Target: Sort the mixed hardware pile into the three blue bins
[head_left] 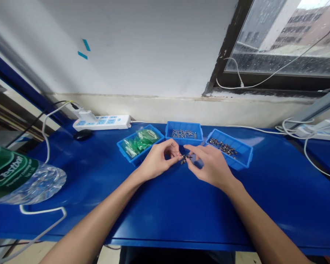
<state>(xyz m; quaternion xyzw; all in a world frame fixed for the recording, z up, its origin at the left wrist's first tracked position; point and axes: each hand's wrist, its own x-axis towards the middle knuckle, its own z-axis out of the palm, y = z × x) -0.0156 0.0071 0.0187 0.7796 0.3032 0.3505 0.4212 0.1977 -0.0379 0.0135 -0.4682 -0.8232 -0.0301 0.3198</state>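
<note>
Bottle (27, 181), blue bins (187, 141) with packets (145, 141) and hardware (184, 134)

Cool, fairly bright light; wide-lens stretch at the edges.
The window (288, 44) glares white at its top; pale sheen streaks the table (178, 209); soft shadow bands the wall (143, 51) at left; the bottle (24, 176) looks stretched; the metal bits (184, 159) blur together.

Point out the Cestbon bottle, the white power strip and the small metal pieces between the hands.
Cestbon bottle (24, 176), head view: on its green label.
White power strip (105, 123), head view: on its socketed top face.
Small metal pieces (184, 159), head view: on the middle of the cluster.
</note>
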